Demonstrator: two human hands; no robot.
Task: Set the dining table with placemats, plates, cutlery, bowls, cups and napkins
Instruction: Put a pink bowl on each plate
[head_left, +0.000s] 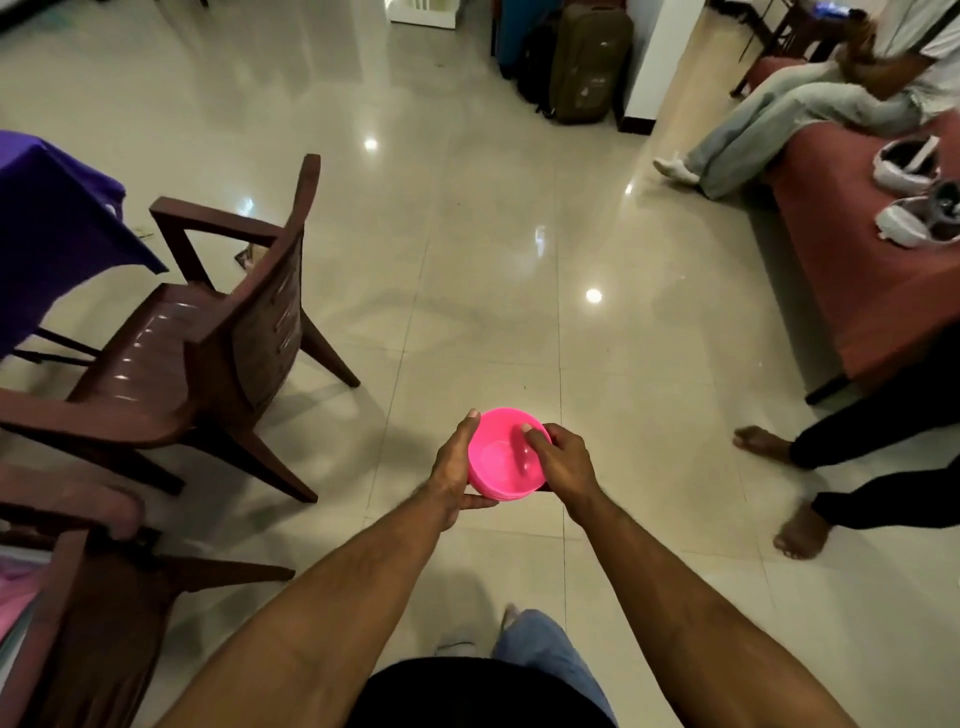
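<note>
A stack of bright pink plastic bowls is held in front of me above the tiled floor. My left hand cups the stack from the left side and underneath. My right hand grips the right rim, with its thumb inside the top bowl. The dining table, covered with a purple cloth, shows only at the far left edge of the view.
Two dark brown chairs stand on the left, one beside the table and one nearer to me. A red bed with a seated person is at the right. Another person's bare feet stand close on the right. Suitcases lean at the back.
</note>
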